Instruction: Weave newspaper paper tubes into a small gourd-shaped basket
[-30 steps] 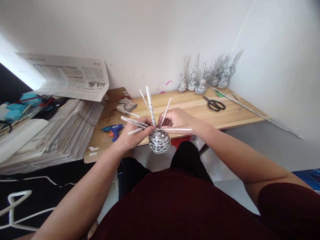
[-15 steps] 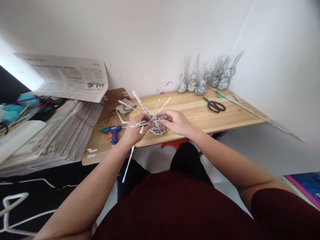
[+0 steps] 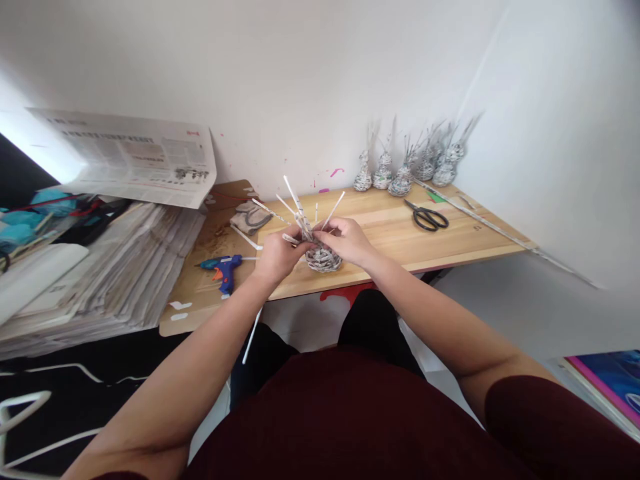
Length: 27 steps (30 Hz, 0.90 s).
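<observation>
Between my hands, over the front of the wooden board, is a small woven newspaper basket [image 3: 324, 260] with a rounded base and several rolled-paper strips [image 3: 294, 193] fanning up from it. My left hand [image 3: 281, 252] grips strips at the left of its top, thumb pointing inward. Fingers of my right hand [image 3: 347, 239] pinch the top rim and strips from the right side. One long paper strip [image 3: 253, 335] hangs down below my left hand past the board's edge. My fingertips partly hide the weave at the top.
A blue glue gun [image 3: 227, 273] and a glove [image 3: 250, 217] lie to the left, beside stacked newspapers [image 3: 135, 267]. Black scissors [image 3: 427, 217] rest on the board [image 3: 385, 230] at right. Several gourd-shaped woven pieces [image 3: 401, 180] stand by the wall, near a long paper tube [image 3: 505, 235].
My left hand has moved slightly right and closed in on the basket's top. The basket sits more upright, its strips gathered nearer together. My right hand's fingers have shifted inward to the strips.
</observation>
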Available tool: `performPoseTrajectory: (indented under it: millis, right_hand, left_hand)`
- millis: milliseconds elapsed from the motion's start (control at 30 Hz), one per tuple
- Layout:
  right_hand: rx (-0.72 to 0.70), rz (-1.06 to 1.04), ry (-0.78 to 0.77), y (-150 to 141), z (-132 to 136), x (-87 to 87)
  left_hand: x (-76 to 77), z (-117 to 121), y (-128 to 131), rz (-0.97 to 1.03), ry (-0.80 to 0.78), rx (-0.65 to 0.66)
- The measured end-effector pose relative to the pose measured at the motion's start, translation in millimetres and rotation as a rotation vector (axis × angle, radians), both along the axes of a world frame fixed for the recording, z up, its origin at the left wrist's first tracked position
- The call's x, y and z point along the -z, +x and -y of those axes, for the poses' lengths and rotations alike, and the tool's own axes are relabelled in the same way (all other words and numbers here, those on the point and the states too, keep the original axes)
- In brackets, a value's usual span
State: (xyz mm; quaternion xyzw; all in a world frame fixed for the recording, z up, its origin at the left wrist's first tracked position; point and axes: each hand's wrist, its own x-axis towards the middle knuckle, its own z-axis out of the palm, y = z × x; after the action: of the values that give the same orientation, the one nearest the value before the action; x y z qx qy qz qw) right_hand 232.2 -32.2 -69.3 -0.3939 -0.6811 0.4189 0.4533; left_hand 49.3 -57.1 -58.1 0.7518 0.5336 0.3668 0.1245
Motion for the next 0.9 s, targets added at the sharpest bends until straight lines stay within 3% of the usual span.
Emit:
performPoseTrajectory:
  millis: [300,500,633,900]
  right_hand:
    - [-0.007,0.065,-0.047,6.9,-7.4,3.9]
    - [-0.075,0.051,-0.129,9.2,-6.8,-1.4]
    - [-0.118,-0.003,-0.164,11.6,-4.3,-2.1]
    - [-0.018,-0.131,-0.312,7.6,-3.1,-4.6]
  left_hand:
    - [8.2,-4.1,-0.3,0.128,0.045,0.106]
    - [11.6,-6.2,3.4,0.124,0.034,0.079]
    - [7.3,-7.6,6.4,0.079,0.005,0.061]
    - [-2.9,-3.4,10.9,-0.042,0.012,0.081]
